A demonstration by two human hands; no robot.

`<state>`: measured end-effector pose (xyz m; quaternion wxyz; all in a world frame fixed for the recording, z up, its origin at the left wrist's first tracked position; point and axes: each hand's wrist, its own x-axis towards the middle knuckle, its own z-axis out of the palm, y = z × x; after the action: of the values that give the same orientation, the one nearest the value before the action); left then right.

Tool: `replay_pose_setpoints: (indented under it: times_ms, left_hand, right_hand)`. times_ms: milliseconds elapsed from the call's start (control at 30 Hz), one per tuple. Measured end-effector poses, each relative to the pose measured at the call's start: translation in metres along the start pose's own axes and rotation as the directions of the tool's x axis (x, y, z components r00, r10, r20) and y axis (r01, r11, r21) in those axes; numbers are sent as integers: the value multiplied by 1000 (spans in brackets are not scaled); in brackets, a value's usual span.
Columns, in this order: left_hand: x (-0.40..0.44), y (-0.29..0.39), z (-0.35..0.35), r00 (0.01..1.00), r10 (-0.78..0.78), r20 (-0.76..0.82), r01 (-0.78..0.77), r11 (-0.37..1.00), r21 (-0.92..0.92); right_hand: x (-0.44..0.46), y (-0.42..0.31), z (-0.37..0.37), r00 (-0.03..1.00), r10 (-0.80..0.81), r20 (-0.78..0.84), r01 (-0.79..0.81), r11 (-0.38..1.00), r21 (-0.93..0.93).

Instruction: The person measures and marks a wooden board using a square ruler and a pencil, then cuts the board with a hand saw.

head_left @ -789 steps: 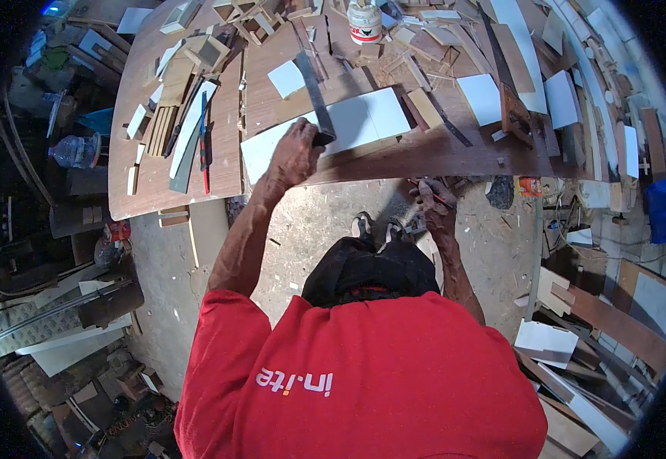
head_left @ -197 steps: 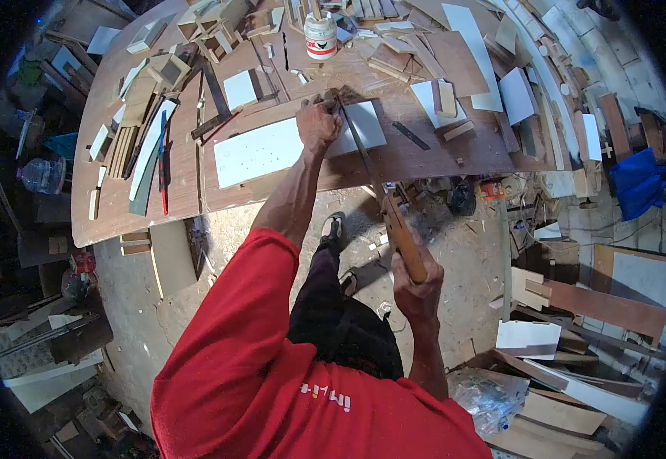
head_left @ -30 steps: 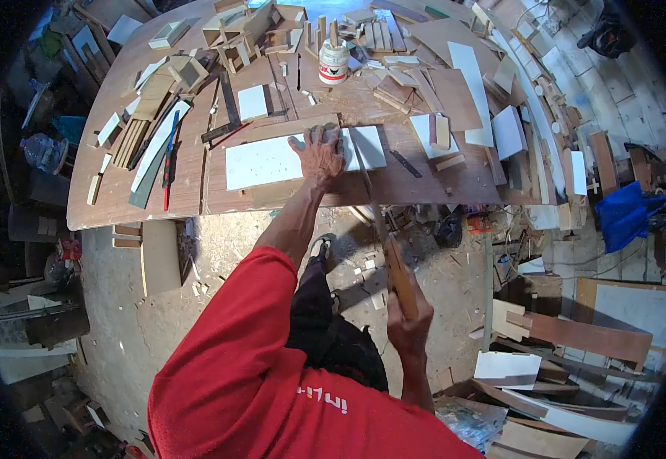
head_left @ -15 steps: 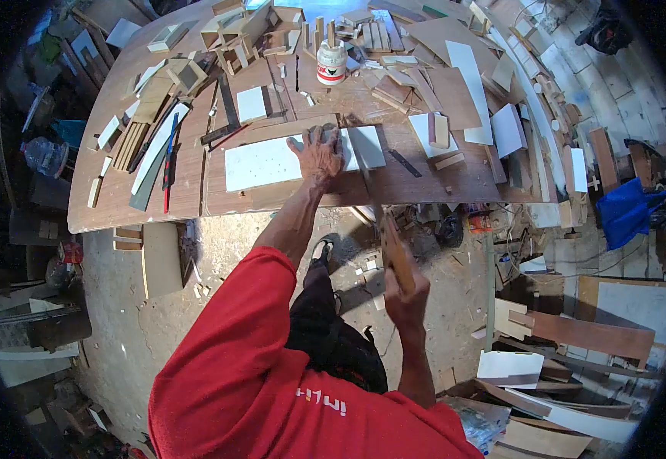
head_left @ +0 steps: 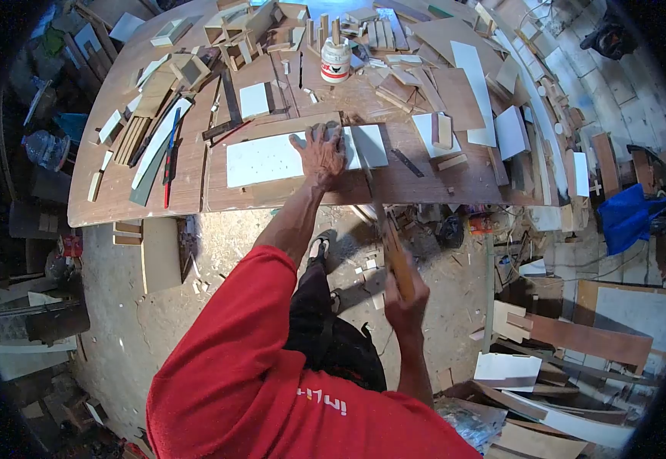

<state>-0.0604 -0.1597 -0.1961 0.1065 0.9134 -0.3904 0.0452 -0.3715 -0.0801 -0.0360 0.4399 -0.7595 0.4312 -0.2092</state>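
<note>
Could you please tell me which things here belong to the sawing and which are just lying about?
In the job:
saw, in the right hand
white board, under the left hand
table, beneath the board

Apparently just lying about:
white tub
blue sheet
plastic bottle

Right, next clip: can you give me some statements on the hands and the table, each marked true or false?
1. The left hand is spread on the white board. True.
2. The right hand grips a hammer. False: it grips a saw by its brown handle.
3. The white tub lies on its side. False: it stands upright on the table.
4. The blue-and-red tool lies left of the white board. True.
</note>
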Motion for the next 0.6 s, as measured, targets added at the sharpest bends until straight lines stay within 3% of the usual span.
replay_pose_setpoints:
  times_ms: [33,233,333,400,533,600]
  left_hand:
    - [-2,0,-2,1000,5,2,-5,1000,1]
    - [-1,-2,-15,998,18,60,-17,1000,-26]
    - [-4,0,-8,999,49,19,-49,999,21]
    - [1,1,-19,999,11,48,-9,999,-40]
    - [2,0,-12,1000,3,10,-2,999,-38]
    - [-2,0,-10,1000,23,-9,-23,1000,-12]
  right_hand:
    - [13,-5,7,997,73,-1,-72,989,126]
    - [-19,-8,-10,1000,2,-29,0,997,74]
    - [1,3,3,998,52,-30,-49,996,76]
    - [17,8,13,992,116,58,-116,993,3]
    - [-35,-14,-15,996,66,-53,-58,987,147]
    - [-22,-12,-11,997,70,-45,-65,993,103]
